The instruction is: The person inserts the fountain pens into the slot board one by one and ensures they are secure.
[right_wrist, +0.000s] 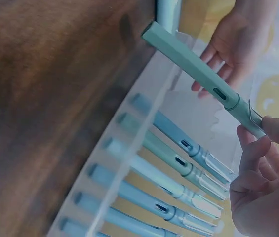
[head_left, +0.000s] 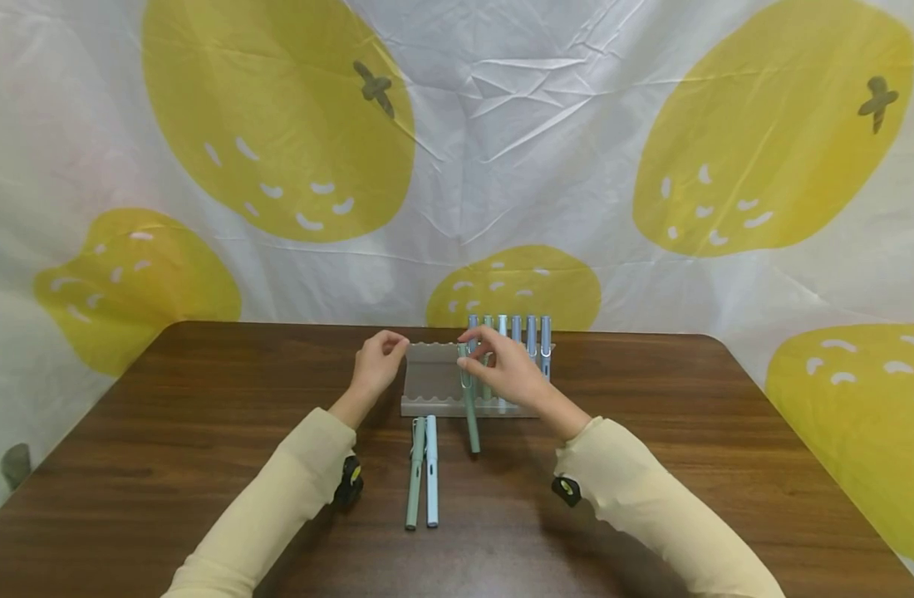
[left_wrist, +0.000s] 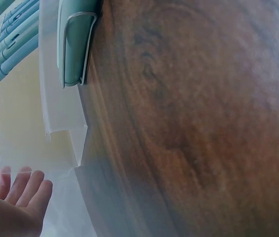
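Note:
My right hand (head_left: 509, 370) pinches a green fountain pen (right_wrist: 193, 69) by its capped, clipped end, with the barrel slanting out over the front of a clear pen rack (head_left: 430, 378). Several capped blue and green pens (right_wrist: 154, 175) lie side by side in slots on the rack's right part. At the rack's far left corner is my left hand (head_left: 378, 361), its fingers loosely bent and nothing seen in them; whether they touch the rack I cannot tell. On the table before the rack lie a green pen (head_left: 415, 477) and a light blue pen (head_left: 431, 477), close together.
The dark wooden table (head_left: 651, 432) extends on both sides of the rack. Behind its back edge hangs a white cloth (head_left: 502, 183) printed with yellow lemons. The two loose pens lie between my forearms.

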`<control>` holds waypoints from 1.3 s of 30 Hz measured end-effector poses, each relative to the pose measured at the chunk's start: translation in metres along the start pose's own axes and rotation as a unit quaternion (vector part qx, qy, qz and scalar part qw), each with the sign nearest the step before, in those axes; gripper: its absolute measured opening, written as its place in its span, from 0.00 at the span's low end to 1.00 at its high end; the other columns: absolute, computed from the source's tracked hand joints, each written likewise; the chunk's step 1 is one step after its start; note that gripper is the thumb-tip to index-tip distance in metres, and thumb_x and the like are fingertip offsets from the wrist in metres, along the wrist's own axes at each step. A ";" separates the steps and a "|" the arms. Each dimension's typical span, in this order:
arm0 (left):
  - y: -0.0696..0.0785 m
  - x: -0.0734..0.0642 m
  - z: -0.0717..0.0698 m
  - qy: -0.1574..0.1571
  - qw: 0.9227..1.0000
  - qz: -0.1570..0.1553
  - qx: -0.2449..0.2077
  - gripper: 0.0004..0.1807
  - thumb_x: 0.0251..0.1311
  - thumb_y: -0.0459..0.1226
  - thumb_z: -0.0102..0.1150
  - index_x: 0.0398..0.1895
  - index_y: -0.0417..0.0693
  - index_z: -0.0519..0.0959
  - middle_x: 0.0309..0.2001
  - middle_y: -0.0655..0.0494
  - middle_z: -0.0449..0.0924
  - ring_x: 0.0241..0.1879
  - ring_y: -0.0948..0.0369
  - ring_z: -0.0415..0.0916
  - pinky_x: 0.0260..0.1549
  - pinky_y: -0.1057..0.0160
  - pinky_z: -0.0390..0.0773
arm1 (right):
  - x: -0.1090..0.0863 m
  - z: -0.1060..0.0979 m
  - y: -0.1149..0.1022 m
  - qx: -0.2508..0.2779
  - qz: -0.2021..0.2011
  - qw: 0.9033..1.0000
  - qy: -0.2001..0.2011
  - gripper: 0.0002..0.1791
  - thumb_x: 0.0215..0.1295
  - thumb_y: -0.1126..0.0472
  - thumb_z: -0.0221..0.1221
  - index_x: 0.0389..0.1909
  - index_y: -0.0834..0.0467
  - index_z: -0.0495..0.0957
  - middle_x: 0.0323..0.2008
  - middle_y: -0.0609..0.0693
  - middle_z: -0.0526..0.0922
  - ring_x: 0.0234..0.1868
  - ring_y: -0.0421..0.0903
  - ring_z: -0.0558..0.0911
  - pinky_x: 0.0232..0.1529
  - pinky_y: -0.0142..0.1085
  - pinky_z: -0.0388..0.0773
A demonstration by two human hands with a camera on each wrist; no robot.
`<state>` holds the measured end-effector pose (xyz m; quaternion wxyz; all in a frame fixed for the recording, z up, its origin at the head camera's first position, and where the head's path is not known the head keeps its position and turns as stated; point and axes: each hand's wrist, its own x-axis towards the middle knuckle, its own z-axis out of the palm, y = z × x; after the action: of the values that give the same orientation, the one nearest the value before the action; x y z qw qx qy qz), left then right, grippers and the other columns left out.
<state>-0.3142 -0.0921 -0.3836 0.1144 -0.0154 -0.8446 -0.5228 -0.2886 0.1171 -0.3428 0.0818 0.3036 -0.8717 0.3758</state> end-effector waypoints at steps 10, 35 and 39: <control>-0.001 0.000 0.001 -0.001 1.000 -0.007 -0.003 0.12 0.61 0.38 0.49 0.39 0.37 0.75 0.42 0.43 0.76 0.45 0.50 0.71 0.42 0.54 0.70 | 0.007 -0.003 0.004 -0.013 -0.002 0.999 0.042 0.15 0.60 0.59 0.55 0.48 0.56 0.70 0.32 0.49 0.80 0.17 0.42 0.69 0.18 0.34 0.65; 0.000 0.000 0.000 0.000 1.000 0.000 0.007 0.11 0.61 0.37 0.49 0.39 0.36 0.74 0.43 0.42 0.76 0.46 0.49 0.71 0.42 0.53 0.70 | 0.027 0.004 0.013 -0.033 -0.046 0.980 0.193 0.15 0.60 0.60 0.55 0.48 0.57 0.70 0.31 0.52 0.81 0.10 0.39 0.65 0.08 0.32 0.59; 0.000 0.000 0.000 -0.003 1.000 -0.005 0.004 0.11 0.61 0.37 0.49 0.40 0.37 0.74 0.43 0.42 0.76 0.46 0.49 0.70 0.42 0.53 0.70 | 0.025 0.010 0.015 -0.029 -0.052 0.979 0.197 0.15 0.60 0.61 0.56 0.48 0.55 0.70 0.31 0.50 0.81 0.09 0.38 0.65 0.08 0.33 0.59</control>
<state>-0.3144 -0.0922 -0.3831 0.1094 -0.0124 -0.8471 -0.5198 -0.3163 0.1067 -0.3497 0.2802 0.2664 -0.8317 0.3984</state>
